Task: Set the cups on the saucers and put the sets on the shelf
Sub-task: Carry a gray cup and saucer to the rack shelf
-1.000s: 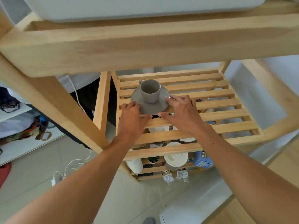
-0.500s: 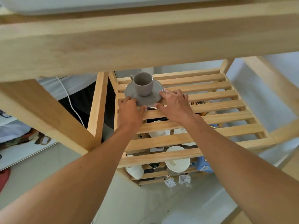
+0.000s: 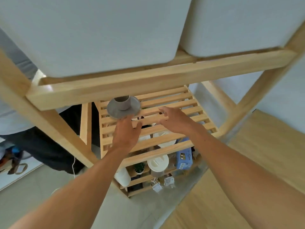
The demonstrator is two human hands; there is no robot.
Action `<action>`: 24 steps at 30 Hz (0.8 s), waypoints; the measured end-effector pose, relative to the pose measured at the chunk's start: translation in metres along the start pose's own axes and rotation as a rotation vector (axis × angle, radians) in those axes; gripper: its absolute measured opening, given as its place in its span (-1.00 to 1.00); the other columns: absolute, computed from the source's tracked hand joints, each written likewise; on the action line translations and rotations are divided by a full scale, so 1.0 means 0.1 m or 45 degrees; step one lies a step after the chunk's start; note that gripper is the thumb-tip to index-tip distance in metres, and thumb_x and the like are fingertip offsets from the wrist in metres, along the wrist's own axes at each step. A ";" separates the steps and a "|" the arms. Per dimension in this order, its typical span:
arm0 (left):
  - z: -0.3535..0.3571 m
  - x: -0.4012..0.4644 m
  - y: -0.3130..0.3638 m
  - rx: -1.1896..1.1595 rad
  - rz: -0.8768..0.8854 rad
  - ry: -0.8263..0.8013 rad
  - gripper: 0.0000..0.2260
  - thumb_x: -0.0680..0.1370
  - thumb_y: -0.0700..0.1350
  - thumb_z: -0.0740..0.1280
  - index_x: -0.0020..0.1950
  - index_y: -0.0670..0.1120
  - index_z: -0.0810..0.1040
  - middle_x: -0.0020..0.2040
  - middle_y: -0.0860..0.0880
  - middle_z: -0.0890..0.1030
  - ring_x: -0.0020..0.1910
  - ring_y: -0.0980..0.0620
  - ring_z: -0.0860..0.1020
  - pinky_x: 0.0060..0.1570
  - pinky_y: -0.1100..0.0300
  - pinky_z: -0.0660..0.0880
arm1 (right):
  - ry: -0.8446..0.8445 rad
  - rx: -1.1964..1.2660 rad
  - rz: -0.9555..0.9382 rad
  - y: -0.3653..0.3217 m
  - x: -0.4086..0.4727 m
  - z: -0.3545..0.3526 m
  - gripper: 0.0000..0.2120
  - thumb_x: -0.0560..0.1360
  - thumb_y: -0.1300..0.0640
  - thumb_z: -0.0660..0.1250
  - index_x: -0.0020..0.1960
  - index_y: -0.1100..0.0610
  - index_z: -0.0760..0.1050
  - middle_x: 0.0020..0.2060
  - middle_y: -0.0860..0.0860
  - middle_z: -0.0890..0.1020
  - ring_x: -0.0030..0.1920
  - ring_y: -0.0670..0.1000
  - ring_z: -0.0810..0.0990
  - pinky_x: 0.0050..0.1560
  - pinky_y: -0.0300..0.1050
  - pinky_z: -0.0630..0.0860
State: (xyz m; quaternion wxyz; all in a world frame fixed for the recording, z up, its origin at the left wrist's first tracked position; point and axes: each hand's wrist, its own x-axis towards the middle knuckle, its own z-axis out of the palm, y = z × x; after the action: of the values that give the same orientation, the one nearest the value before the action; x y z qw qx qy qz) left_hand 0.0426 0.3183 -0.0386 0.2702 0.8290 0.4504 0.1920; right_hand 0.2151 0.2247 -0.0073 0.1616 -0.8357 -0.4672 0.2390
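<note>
A grey cup [image 3: 122,104] stands on a grey saucer [image 3: 115,111] at the back left of the slatted wooden shelf [image 3: 181,113]. The upper shelf's front rail hides the cup's rim. My left hand [image 3: 127,133] is just in front of the saucer, fingers spread, fingertips at or near its front edge; I cannot tell whether they touch. My right hand [image 3: 173,118] hovers over the slats to the right of the saucer, fingers apart and holding nothing.
Two white bins [image 3: 99,33] sit on the upper shelf, whose wooden rail [image 3: 148,81] crosses close overhead. Lower shelves hold white lidded containers [image 3: 157,161], a small plant [image 3: 139,167] and a blue box [image 3: 184,157]. A slanted wooden leg [image 3: 49,123] stands at left.
The cup and saucer now rest farther back on the shelf. Both hands have come off the saucer; the right hand moved away to the right. My view has tilted up toward the white bins.
</note>
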 end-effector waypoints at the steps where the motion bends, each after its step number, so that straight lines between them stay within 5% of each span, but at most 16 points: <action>1: -0.02 -0.06 0.10 -0.004 0.036 -0.023 -0.57 0.57 0.07 0.28 0.40 -0.05 0.41 0.32 -0.06 0.52 0.29 -0.09 0.45 0.21 0.00 0.46 | -0.009 -0.006 0.017 0.06 -0.12 -0.11 -0.44 0.60 -0.06 0.26 0.57 -0.05 0.21 0.45 0.07 0.44 0.32 0.14 0.51 0.24 0.07 0.49; 7: -0.17 -0.65 0.83 -0.062 0.205 -0.172 -0.54 0.57 0.17 0.25 0.41 -0.01 0.41 0.35 -0.05 0.50 0.31 -0.05 0.45 0.22 0.11 0.38 | 0.050 0.136 0.123 0.45 -1.13 -0.59 -0.50 0.62 -0.04 0.23 0.54 -0.10 0.26 0.29 0.07 0.54 0.24 0.08 0.56 0.01 -0.15 0.46; 12: -0.31 -1.39 1.36 -0.199 0.306 -0.265 -0.54 0.55 0.18 0.27 0.38 -0.02 0.45 0.31 -0.01 0.53 0.27 -0.01 0.48 0.19 0.12 0.40 | 0.232 0.290 0.159 0.68 -2.26 -0.84 -0.58 0.61 -0.01 0.27 0.46 -0.07 0.41 0.07 -0.01 0.61 0.07 -0.01 0.59 0.07 -0.14 0.47; 17: -0.43 -2.15 1.73 -0.256 0.401 -0.345 -0.66 0.57 0.08 0.30 0.30 -0.02 0.50 0.05 0.10 0.56 0.12 0.04 0.55 -0.07 0.24 0.42 | 0.424 0.399 0.240 0.91 -3.33 -0.87 -0.63 0.57 0.00 0.32 0.38 -0.06 0.49 -0.03 -0.07 0.64 -0.12 -0.11 0.59 -0.12 -0.22 0.45; 20: -0.39 -2.52 1.84 -0.288 0.436 -0.389 -0.56 0.54 0.16 0.31 0.34 -0.04 0.48 0.14 0.06 0.58 0.16 0.08 0.53 0.09 0.15 0.49 | 0.514 0.480 0.336 1.04 -3.87 -0.79 -0.63 0.57 0.04 0.32 0.38 -0.07 0.48 -0.05 -0.11 0.62 -0.15 -0.18 0.57 -0.25 -0.31 0.42; 24: -0.21 -3.03 1.85 -0.338 0.430 -0.481 -0.61 0.54 0.12 0.34 0.31 -0.01 0.50 0.15 0.07 0.56 0.08 0.14 0.51 0.00 0.27 0.44 | 0.712 0.540 0.445 1.14 -4.45 -0.52 -0.65 0.59 0.07 0.31 0.36 0.00 0.50 -0.03 -0.07 0.62 -0.12 -0.12 0.59 -0.03 -0.26 0.44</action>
State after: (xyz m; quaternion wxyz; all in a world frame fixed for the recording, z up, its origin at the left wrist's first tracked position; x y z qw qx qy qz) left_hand -0.0077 -0.0169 0.0698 0.4198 0.8706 0.2187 0.1339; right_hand 0.1238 -0.2182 0.0906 0.4087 -0.8836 -0.1960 0.1174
